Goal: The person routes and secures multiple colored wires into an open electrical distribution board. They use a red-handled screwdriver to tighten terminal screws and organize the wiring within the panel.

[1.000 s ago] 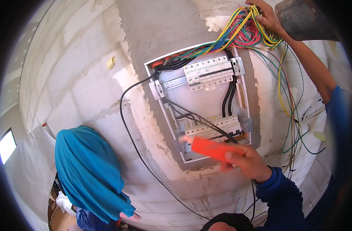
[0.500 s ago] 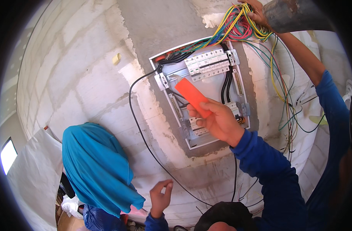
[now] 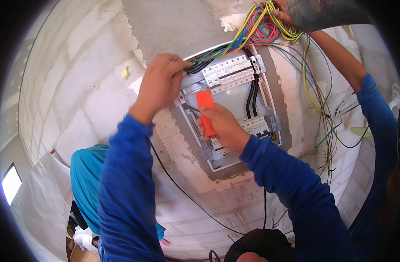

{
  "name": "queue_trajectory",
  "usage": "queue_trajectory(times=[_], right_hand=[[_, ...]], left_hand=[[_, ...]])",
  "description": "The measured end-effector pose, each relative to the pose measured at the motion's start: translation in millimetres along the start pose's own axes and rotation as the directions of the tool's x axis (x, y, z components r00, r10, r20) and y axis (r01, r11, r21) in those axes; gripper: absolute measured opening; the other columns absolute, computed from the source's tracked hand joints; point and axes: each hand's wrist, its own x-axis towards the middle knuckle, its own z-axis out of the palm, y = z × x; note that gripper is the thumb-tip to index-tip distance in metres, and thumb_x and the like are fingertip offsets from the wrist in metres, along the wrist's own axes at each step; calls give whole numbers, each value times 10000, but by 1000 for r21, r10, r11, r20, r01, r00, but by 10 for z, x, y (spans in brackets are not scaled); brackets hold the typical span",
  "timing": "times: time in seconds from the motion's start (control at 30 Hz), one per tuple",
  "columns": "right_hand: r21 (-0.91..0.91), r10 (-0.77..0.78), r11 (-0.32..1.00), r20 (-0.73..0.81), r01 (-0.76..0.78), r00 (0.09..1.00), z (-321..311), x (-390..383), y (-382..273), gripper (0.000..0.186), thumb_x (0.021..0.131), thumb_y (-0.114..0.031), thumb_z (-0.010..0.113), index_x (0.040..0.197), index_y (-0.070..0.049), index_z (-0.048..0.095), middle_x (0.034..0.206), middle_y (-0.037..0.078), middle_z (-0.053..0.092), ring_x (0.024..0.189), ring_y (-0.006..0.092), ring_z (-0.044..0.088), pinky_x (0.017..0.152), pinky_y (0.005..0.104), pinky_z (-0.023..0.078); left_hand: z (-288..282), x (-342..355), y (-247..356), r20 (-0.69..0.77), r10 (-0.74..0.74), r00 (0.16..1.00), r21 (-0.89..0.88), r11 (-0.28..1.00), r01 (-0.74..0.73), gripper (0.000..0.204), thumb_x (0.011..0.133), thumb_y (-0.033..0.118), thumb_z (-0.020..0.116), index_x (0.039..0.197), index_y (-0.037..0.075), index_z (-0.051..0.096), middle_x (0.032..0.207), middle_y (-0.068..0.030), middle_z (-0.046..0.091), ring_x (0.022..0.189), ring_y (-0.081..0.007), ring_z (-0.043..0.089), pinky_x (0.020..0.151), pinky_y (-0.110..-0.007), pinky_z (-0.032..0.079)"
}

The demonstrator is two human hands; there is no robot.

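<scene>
My right hand (image 3: 217, 124) is closed round an orange-handled tool (image 3: 205, 100) with a short curved tip, held over the open electrical box (image 3: 226, 105) below the upper breaker row (image 3: 227, 74). My left hand (image 3: 163, 81) is at the box's upper left corner, thumb and finger drawn together by the black cables (image 3: 199, 66) and green wires; what they grip, if anything, I cannot make out. A lower breaker row (image 3: 250, 127) is partly hidden behind my right hand. Thick black cables (image 3: 253, 98) run down the box's right side.
A co-worker's hand (image 3: 282, 15) grips a coloured wire bundle (image 3: 257, 28) at top right. Loose wires (image 3: 322, 109) hang at right, a black cable (image 3: 173, 183) at left. A turquoise cloth (image 3: 84, 174) covers something at lower left. The surrounding wall (image 3: 77, 87) is pale block.
My left hand has risen from below to the box's upper left corner. My right hand and orange tool moved up from the bottom of the box, the handle turning more upright.
</scene>
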Motion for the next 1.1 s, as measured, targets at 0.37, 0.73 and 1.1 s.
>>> queue_trajectory(times=[0.37, 0.73, 1.1], right_hand=[[-329, -79, 941, 8, 77, 997, -97, 351, -28, 517, 1138, -397, 506, 1567, -108, 530, 938, 60, 657, 734, 161, 637, 589, 346, 576], [-673, -463, 566, 219, 477, 859, -190, 669, 33, 619, 1107, -402, 506, 1600, -29, 512, 1206, 367, 690, 1143, 501, 672, 1036, 512, 523], [-812, -518, 420, 152, 405, 841, -112, 755, 53, 559, 1096, -369, 547, 1562, -61, 566, 1012, 302, 716, 978, 461, 696, 905, 518, 544]], left_hand=[[466, 359, -286, 334, 82, 939, 180, 972, -149, 124, 877, 188, 820, 982, 122, 817, 975, -59, 656, 1039, -266, 608, 936, -411, 487], [196, 218, -655, 400, -462, 791, -389, 696, 603, 289, 1093, 265, 683, 1128, 0, 792, 924, -46, 809, 830, -79, 675, 794, -263, 546], [220, 155, -693, 392, -512, 764, -478, 596, 645, 273, 1100, 243, 679, 1120, -8, 785, 925, -70, 800, 828, -91, 683, 789, -248, 544]])
